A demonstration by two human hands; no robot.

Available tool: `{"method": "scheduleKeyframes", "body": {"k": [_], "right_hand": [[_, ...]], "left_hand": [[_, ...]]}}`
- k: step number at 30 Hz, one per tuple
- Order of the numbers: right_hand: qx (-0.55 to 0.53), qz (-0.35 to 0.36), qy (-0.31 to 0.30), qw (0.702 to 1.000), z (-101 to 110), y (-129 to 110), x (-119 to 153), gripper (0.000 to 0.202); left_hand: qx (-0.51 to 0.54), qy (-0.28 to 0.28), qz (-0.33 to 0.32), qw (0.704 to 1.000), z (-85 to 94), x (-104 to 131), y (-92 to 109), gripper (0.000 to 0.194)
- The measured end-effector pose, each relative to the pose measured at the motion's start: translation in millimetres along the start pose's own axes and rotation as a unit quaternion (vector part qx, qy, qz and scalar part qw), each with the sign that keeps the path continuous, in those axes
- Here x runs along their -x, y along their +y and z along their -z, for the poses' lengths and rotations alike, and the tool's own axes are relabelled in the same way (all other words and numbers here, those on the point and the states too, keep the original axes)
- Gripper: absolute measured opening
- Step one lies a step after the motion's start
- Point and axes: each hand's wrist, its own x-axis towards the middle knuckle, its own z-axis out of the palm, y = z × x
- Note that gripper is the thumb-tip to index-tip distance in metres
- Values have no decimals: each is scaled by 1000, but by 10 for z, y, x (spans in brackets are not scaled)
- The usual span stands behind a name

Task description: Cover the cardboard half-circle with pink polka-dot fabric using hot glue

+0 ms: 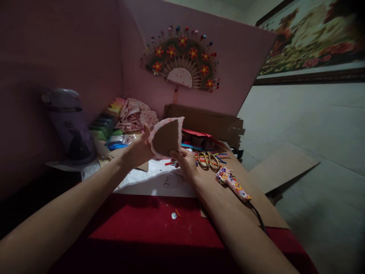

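Note:
A half-round piece of brown cardboard edged with pink fabric (166, 137) is held up above the table, its bare cardboard side facing me. My left hand (142, 148) grips its curved left edge, thumb raised and the other fingers hidden behind it. At the lower right corner, my right hand (184, 161) pinches the piece between thumb and fingers. Gold-handled scissors (208, 161) lie just right of my right hand. Beyond them rests a flower-patterned glue gun (234, 184) with a black cord.
A decorated fan (182, 61) hangs on the pink panel behind. A purple bottle (71, 125) stands at the left, near crumpled pink fabric (137, 116). White paper (159, 184), a cardboard sheet (256, 209) and colourful sticks (222, 155) lie on the red-covered table (137, 224).

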Motion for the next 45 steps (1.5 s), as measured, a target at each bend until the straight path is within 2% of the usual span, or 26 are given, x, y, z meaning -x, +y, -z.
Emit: {"method": "scheduleKeyframes", "body": {"k": [5, 7, 12, 15, 22, 24, 28, 31, 39, 45], "right_hand": [[-15, 79, -35, 996, -1, -61, 15, 30], [-32, 90, -53, 994, -11, -105, 37, 30], [-44, 73, -74, 994, -28, -135, 70, 33], [-42, 61, -75, 994, -33, -101, 64, 33], [-47, 33, -62, 996, -71, -79, 65, 34], [-45, 32, -58, 997, -75, -88, 72, 34], [-27, 28, -42, 998, -74, -93, 77, 35], [-15, 15, -32, 999, -76, -87, 72, 38], [-6, 26, -38, 999, -60, -22, 58, 38], [62, 60, -32, 996, -20, 14, 64, 44]], "left_hand": [[33, -37, 15, 999, -42, 25, 72, 66], [48, -40, 23, 998, -32, 33, 98, 69], [54, -29, 15, 998, 4, 36, 111, 68], [42, -25, 5, 999, -46, 47, 81, 67], [-45, -84, -45, 994, -146, 112, -15, 65], [-73, -55, -54, 994, -148, 124, -33, 56], [-87, 58, -58, 993, -191, 116, -77, 31], [-85, 103, -80, 988, -211, 96, -115, 23], [-102, 93, -88, 986, -110, 69, -160, 24], [-69, 117, -95, 986, -160, 48, -111, 28]]}}
